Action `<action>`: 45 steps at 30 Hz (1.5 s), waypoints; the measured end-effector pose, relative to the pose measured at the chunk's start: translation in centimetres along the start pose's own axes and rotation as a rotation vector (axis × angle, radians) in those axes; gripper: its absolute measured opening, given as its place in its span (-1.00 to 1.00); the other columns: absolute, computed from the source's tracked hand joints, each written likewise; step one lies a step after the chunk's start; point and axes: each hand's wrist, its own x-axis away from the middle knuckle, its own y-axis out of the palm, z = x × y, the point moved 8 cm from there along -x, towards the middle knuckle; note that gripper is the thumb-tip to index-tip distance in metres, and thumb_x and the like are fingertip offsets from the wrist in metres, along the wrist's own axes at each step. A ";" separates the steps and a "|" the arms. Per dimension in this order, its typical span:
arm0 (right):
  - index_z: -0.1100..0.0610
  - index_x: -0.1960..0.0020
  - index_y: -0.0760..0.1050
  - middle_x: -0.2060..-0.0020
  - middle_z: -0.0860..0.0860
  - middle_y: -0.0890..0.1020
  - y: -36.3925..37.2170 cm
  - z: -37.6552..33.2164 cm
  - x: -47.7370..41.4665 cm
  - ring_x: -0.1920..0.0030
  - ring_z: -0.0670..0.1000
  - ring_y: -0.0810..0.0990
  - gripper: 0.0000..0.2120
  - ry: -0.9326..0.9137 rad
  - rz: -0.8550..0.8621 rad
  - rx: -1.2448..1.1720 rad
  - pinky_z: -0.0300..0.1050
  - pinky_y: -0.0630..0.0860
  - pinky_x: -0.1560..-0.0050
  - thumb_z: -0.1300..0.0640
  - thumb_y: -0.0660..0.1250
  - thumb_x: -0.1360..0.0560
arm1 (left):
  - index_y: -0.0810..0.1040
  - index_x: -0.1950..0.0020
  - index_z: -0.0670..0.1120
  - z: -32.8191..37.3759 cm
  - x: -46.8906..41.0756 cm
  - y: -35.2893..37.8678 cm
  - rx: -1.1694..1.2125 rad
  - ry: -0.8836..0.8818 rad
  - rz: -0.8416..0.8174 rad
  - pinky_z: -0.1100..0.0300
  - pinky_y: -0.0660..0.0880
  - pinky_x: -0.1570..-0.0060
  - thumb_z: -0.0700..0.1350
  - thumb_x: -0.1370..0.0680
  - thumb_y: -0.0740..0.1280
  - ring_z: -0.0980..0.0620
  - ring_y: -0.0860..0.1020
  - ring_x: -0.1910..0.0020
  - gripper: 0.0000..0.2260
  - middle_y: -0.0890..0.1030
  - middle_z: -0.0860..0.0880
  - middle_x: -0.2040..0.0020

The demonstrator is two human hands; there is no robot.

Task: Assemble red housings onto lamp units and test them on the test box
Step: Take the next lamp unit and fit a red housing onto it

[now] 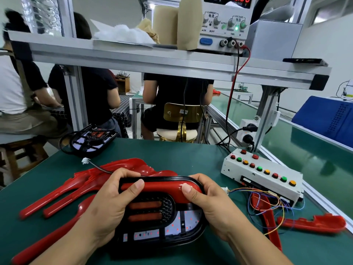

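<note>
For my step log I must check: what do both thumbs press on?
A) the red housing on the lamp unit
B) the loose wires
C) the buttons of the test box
A: the left hand and right hand grip the lamp unit, thumbs on its red housing.

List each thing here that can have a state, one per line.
left hand, grips left end of lamp unit
right hand, grips its right end
lamp unit, held in both hands
red housing, on lamp unit's top, under both thumbs
power supply, on, display lit
test box, on table, wires trailing out
second lamp unit, lying unheld on table
</note>
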 end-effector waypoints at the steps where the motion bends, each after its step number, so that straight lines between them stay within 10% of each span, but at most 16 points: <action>1: 0.20 -0.04 0.54 0.17 0.08 0.66 -0.2 -0.1 0.0 0.17 0.01 0.60 -0.61 -0.012 0.016 0.029 -0.10 0.57 0.06 -0.04 0.49 -0.36 | 0.54 0.01 -0.10 -0.1 0.0 0.2 0.009 -0.010 0.006 -0.01 0.60 0.43 -0.14 -0.38 0.39 -0.24 0.69 0.29 -0.80 0.69 -0.19 0.23; 7: 0.25 -0.05 0.57 0.11 0.14 0.71 -0.3 0.2 -0.4 0.15 0.01 0.65 -0.49 0.017 0.054 0.097 -0.11 0.58 0.06 -0.16 0.42 -0.33 | 0.49 -0.11 -0.19 -1.3 -0.3 0.6 0.062 -0.174 0.012 -0.07 0.60 0.42 -0.12 -0.38 0.41 -0.31 0.68 0.25 -0.65 0.68 -0.29 0.17; 16: 0.32 -0.04 0.60 0.13 0.23 0.69 -0.1 2.0 0.0 0.20 0.10 0.68 -0.79 0.226 -0.070 -0.227 -0.05 0.62 0.06 0.23 0.35 -0.47 | 0.49 -0.23 -0.19 -2.5 -0.1 0.1 0.101 -0.347 -0.112 -0.13 0.62 0.24 -0.03 -0.43 0.40 -0.33 0.67 0.04 -0.58 0.66 -0.33 -0.05; 25: 0.26 0.06 0.59 0.21 0.17 0.68 0.2 1.8 -0.4 0.26 0.05 0.66 -0.89 0.212 -0.011 -0.185 -0.06 0.59 0.06 0.31 0.29 -0.56 | 0.54 -0.19 -0.13 -2.8 -1.0 -1.0 0.001 -0.243 -0.042 0.04 0.61 0.42 -0.07 -0.44 0.36 -0.20 0.71 0.20 -0.67 0.70 -0.26 0.08; 28: 0.24 0.06 0.60 0.23 0.13 0.69 -0.5 1.6 -0.3 0.27 0.02 0.66 -0.88 0.201 0.014 -0.152 -0.11 0.60 0.08 0.31 0.28 -0.57 | 0.59 -0.16 0.04 -3.4 -1.4 -1.0 -0.009 -0.245 -0.089 -0.03 0.64 0.18 0.00 -0.43 0.37 -0.20 0.69 0.01 -0.70 0.69 -0.19 -0.08; 33: 0.28 -0.02 0.61 0.14 0.08 0.66 -1.4 -0.1 0.0 0.16 -0.01 0.59 -0.80 0.101 0.059 0.224 -0.11 0.52 -0.03 0.15 0.31 -0.59 | 0.54 -0.20 0.13 -3.7 -1.3 -0.8 -0.066 -0.192 -0.109 0.14 0.63 0.33 -0.25 -0.54 0.30 -0.16 0.70 0.07 -0.67 0.70 -0.20 -0.02; 39: 0.12 0.02 0.64 0.11 0.05 0.70 -1.6 0.2 -0.1 0.15 -0.05 0.63 -0.90 0.100 0.111 0.259 -0.14 0.56 -0.08 0.23 0.34 -0.56 | 0.57 -0.12 0.05 -2.5 -0.6 0.3 0.053 -0.186 -0.169 -0.04 0.64 0.26 -0.18 -0.44 0.34 -0.31 0.67 0.03 -0.72 0.67 -0.28 -0.04; 45: 0.15 -0.32 0.50 -0.13 0.05 0.65 -2.0 1.1 -0.7 -0.12 0.00 0.64 -0.64 0.091 0.123 0.253 -0.13 0.54 -0.22 0.22 0.38 -0.53 | 0.54 0.00 -0.08 -2.6 -0.7 0.2 -0.022 -0.172 -0.054 -0.06 0.63 0.31 -0.09 -0.44 0.35 -0.35 0.67 0.13 -0.84 0.67 -0.36 0.07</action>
